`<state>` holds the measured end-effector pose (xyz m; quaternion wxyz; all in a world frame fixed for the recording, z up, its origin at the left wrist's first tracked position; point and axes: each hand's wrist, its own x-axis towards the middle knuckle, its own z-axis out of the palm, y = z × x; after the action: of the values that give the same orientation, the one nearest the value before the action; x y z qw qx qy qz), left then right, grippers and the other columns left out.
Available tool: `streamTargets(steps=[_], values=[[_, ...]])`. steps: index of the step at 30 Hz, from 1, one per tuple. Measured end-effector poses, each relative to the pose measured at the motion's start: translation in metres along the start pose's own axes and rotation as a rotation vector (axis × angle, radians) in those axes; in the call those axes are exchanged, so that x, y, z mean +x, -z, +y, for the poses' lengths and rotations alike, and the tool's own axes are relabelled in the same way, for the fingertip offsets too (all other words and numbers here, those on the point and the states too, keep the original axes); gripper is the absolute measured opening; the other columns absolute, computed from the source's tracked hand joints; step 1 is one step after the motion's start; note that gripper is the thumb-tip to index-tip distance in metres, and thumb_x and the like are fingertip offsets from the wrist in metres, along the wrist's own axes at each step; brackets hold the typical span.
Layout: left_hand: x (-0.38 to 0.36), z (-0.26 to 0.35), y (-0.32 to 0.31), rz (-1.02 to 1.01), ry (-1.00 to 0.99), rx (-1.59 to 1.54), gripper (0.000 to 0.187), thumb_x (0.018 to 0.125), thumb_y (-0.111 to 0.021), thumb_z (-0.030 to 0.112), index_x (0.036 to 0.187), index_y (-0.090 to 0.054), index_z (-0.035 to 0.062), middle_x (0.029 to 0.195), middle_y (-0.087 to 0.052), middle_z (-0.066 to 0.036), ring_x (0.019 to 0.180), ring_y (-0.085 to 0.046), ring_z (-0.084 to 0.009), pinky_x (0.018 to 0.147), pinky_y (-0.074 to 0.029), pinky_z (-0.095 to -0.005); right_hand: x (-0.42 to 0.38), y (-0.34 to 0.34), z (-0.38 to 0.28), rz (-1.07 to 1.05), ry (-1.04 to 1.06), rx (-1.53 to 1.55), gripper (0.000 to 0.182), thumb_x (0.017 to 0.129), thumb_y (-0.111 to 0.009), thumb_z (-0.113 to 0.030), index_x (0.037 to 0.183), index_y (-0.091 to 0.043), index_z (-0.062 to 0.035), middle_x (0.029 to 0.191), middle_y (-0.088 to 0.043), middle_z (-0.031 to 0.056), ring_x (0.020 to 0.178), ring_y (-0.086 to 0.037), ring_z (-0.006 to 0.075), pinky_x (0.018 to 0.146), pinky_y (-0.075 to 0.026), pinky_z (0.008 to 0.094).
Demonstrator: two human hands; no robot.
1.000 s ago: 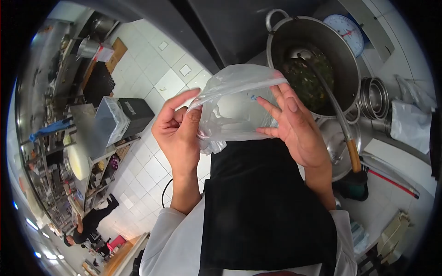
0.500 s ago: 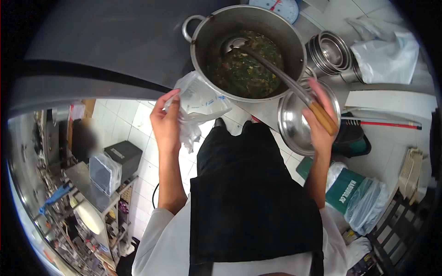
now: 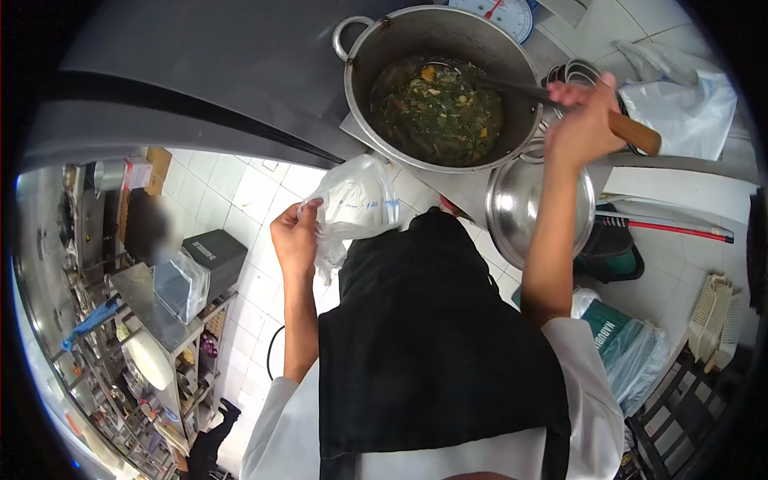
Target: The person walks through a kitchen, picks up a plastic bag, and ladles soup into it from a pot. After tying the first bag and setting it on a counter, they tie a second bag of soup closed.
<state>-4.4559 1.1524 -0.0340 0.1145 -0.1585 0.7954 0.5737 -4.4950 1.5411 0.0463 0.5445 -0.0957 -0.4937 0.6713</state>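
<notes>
In my left hand the edge of a clear plastic bag with blue print is pinched, and the bag hangs beside the pot, its mouth spread. My right hand is closed round the long handle of a ladle, just ahead of its wooden grip. The ladle reaches over the rim of a large metal pot; its bowl is mostly hidden in the soup. Green leafy soup with yellow-orange bits fills the pot's lower part.
A round metal lid lies below the pot's right side. Behind the pot is a blue dial scale. Metal containers and plastic bags stand to the right. A dark grey surface is at left; a person's leg shows lower left.
My right hand has moved up and right along with the ladle handle, and the ladle's bowl has sunk into the soup. My left hand has lowered slightly with the bag.
</notes>
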Motion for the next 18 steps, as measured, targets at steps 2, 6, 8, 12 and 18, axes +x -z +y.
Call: streamTargets(steps=[2,6,8,12,18], values=[[0.0,-0.01,0.007,0.023,0.057,-0.051,0.022,0.095,-0.064,0.018,0.093,-0.074,-0.0016,0.065,-0.055,0.004,0.057,-0.044,-0.0055,0.056,-0.035,-0.0232,0.003,0.01,-0.006,0.079,-0.042,-0.054,0.036,0.094,-0.071,-0.018,0.067,-0.056,0.0006,0.055,-0.056,0.0098,0.049,-0.059,0.0207,0.054,-0.054,0.0346],[0.005,-0.001,-0.001,0.051,0.146,-0.34,0.026,0.096,-0.062,0.023,0.086,-0.071,0.0002,0.068,-0.056,0.004,0.059,-0.045,-0.0068,0.057,-0.036,-0.0246,0.0,0.008,-0.009,0.139,-0.146,-0.214,0.032,0.093,-0.072,-0.02,0.074,-0.057,0.0003,0.061,-0.058,0.0119,0.051,-0.059,0.0227,0.055,-0.054,0.0372],[0.005,0.012,-0.013,0.034,0.114,-0.414,0.023,0.095,-0.062,0.016,0.11,-0.069,0.0005,0.072,-0.057,0.003,0.059,-0.044,-0.006,0.056,-0.037,-0.0243,-0.002,0.0,-0.005,-0.034,-0.147,-0.174,0.034,0.094,-0.072,-0.022,0.072,-0.056,-0.001,0.06,-0.057,0.0111,0.051,-0.058,0.0219,0.055,-0.054,0.0371],[0.003,0.037,-0.03,-0.122,-0.051,-0.201,0.043,0.096,-0.061,0.008,0.138,-0.056,0.0042,0.077,-0.06,0.002,0.062,-0.048,-0.0033,0.056,-0.038,-0.0221,0.013,-0.002,0.017,-0.591,-0.311,0.214,0.045,0.095,-0.071,-0.035,0.068,-0.051,-0.0055,0.058,-0.052,0.0076,0.051,-0.054,0.0196,0.061,-0.053,0.0361],[-0.007,0.031,-0.054,-0.267,0.017,-0.139,0.028,0.099,-0.062,0.013,0.122,-0.067,-0.0029,0.073,-0.058,0.005,0.06,-0.045,-0.0029,0.054,-0.036,-0.0229,-0.01,-0.015,0.026,-0.155,-0.332,0.039,0.053,0.094,-0.068,-0.046,0.063,-0.043,-0.0096,0.057,-0.046,0.0053,0.051,-0.047,0.0179,0.067,-0.052,0.0389]])
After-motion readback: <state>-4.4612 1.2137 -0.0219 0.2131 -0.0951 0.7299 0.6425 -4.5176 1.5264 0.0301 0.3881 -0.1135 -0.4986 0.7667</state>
